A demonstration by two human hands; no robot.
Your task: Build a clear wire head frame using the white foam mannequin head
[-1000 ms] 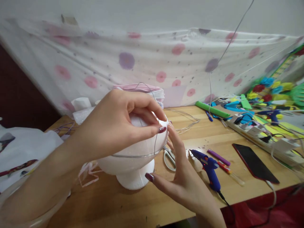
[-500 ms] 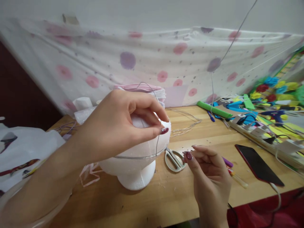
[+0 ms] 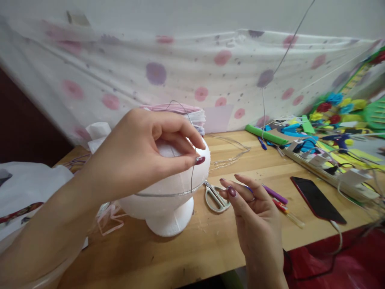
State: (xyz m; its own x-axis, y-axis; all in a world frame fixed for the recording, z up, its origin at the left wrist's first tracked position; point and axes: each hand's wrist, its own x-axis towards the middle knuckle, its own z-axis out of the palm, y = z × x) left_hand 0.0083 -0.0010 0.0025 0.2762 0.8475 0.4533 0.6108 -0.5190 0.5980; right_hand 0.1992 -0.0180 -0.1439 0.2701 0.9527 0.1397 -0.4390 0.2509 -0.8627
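On the wooden table (image 3: 186, 249), a white foam form (image 3: 168, 192) stands beneath the left hand (image 3: 141, 156), whose thumb and forefinger pinch a thin wire (image 3: 192, 172) running down its side. The right hand (image 3: 255, 216) hovers just beside, fingers loosely curled and holding nothing visible, near the scissors (image 3: 214, 196).

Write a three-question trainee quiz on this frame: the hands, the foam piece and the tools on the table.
1. True or false: the left hand pinches a thin wire against the white foam form.
2. What lies on the table just left of the right hand? A) scissors B) phone C) green roll
3. What colour is the phone near the table's right edge?

Key:
1. True
2. A, the scissors
3. Red rim, dark screen
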